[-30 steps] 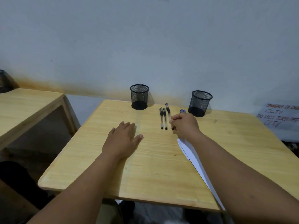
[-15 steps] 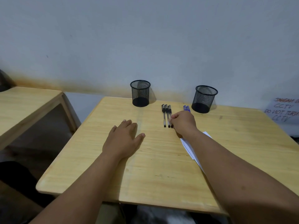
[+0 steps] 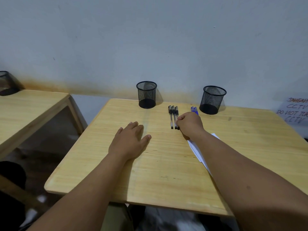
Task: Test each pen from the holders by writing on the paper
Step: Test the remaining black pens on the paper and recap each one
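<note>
Counters: two in view; the near counter [image 3: 126, 172] carries the task's things, a second counter [image 3: 25, 110] stands apart to the left.
Holders: two black mesh cups at the far edge of the near counter, left holder [image 3: 146, 95] and right holder [image 3: 212, 100], well apart; no pens show inside either.
Third mesh cup [image 3: 6, 83]: on the left counter, cut by the frame edge.
Black pens [image 3: 173, 116]: three, lying side by side and touching, between the two holders, caps toward the wall.
Blue pens [image 3: 194, 110]: two, side by side just left of the right holder, partly hidden behind the right hand.
Paper [image 3: 197, 149]: white sheets on the near counter, mostly covered by the right forearm; the count cannot be told.
Left hand [image 3: 129, 141]: flat on the near counter, palm down, fingers straight, grip loose and holding nothing.
Right hand [image 3: 189, 123]: fingers curled, grip closed around the rightmost black pen near its lower end.
Sign [image 3: 295, 112]: one handwritten sheet on the wall at right, reading "CCTV" and "DO NOT", partly cut off.
</note>
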